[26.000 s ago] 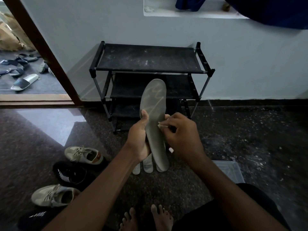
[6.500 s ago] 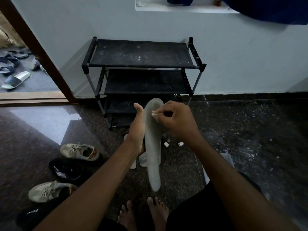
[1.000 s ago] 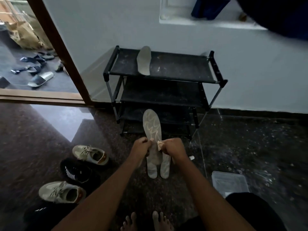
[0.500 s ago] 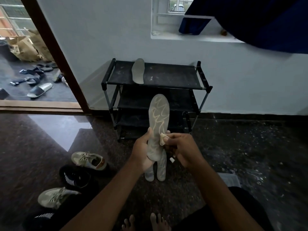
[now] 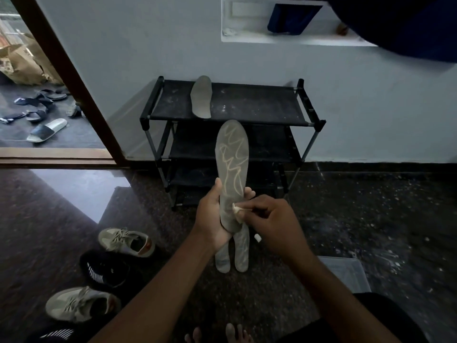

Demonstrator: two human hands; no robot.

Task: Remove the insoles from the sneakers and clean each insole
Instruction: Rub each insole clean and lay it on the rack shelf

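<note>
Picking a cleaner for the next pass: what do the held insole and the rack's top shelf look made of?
Held insole: likely fabric-faced foam, matte grey; thin, no shine, pale squiggle marks on its face. Rack's top shelf: probably black fabric sheet, matte, dust-speckled, stretched on a metal-looking tube frame. Neither is certain.

Beyond my left hand (image 5: 212, 220) stands the rack (image 5: 259, 105), one insole (image 5: 201, 96) on its top shelf. Two insoles (image 5: 241, 253) lie below that hand, sneakers (image 5: 126, 242) to its left.

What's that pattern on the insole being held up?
Pale zigzag squiggles on a grey insole, clearest in the head view.
</note>
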